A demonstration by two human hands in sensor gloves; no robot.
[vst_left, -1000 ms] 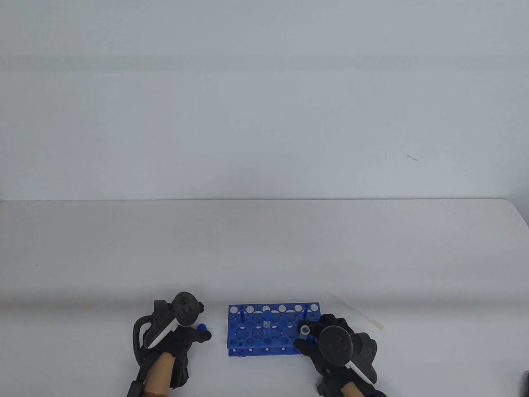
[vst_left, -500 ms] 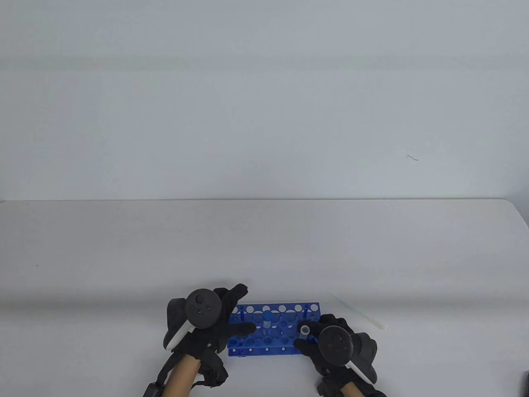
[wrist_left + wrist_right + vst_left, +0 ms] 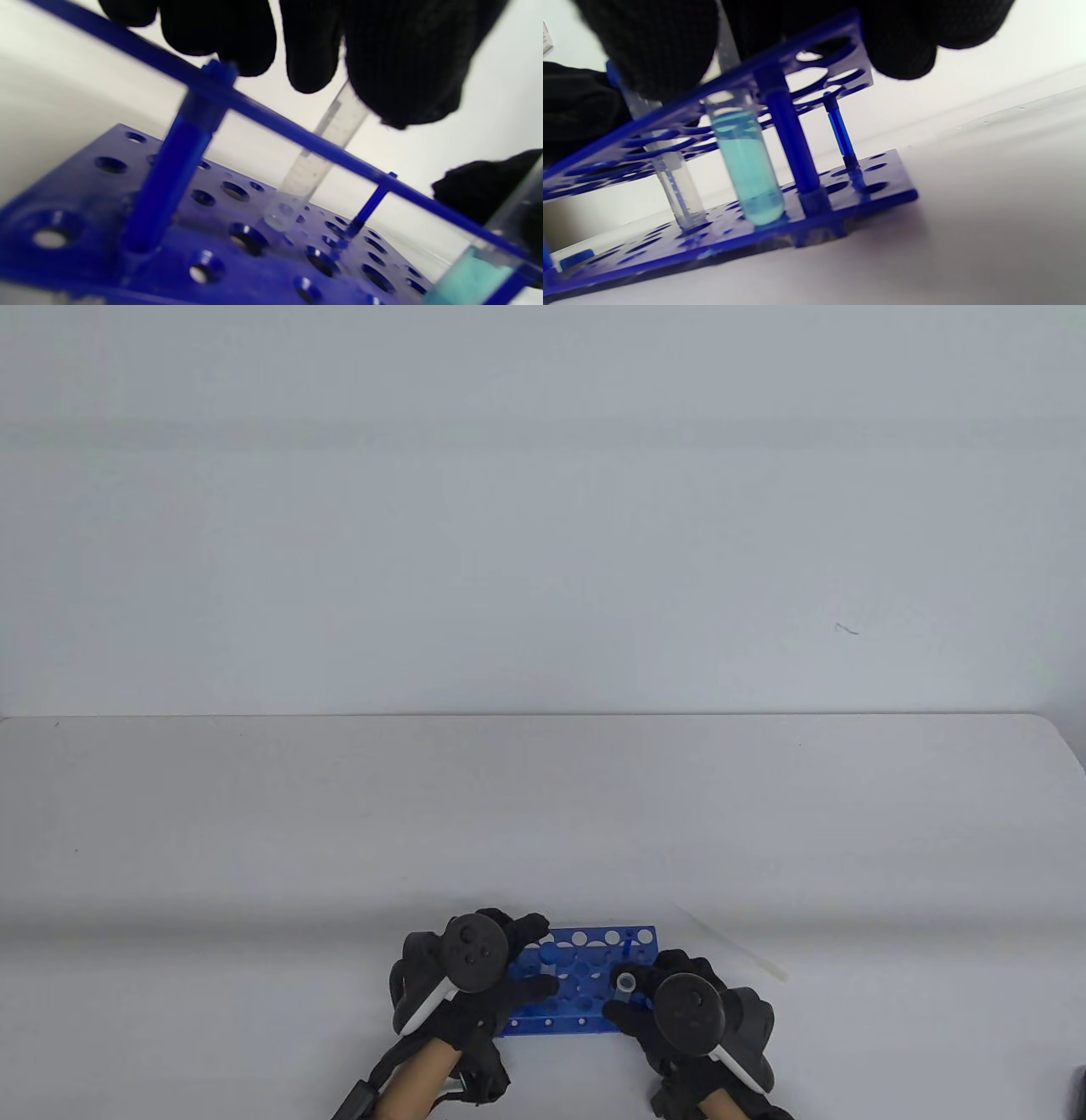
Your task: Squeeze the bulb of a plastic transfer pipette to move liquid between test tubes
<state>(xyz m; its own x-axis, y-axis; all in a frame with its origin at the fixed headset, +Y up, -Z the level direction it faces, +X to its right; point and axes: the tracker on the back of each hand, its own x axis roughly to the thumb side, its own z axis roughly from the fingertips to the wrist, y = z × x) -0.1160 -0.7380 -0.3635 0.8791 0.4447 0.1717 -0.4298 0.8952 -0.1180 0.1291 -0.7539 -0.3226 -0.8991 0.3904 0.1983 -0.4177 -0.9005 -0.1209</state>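
The rack (image 3: 585, 984) sits near the desk's (image 3: 254, 831) front edge. The right hand (image 3: 670, 997) holds the open tube (image 3: 626, 982) of teal liquid at the rack's right end. The left hand (image 3: 501, 976) reaches over the rack's left part, fingers (image 3: 309, 51) closing around the capped tube (image 3: 550, 954) at its middle; whether they grip it yet I cannot tell, though the left wrist view shows them touching its top.

The step in hand looks like uncapping this empty tube. Best to grip the cap squarely, twist without tilting, and keep the other hand steadying the rack so the teal liquid does not slosh.

The pipette (image 3: 730, 943) lies on the desk, just right of the rack and behind the right hand, untouched. Nothing blocks it, but the right hand must let go of its tube first. The rack's upper plate (image 3: 297, 135) crowds the fingers around the capped tube.
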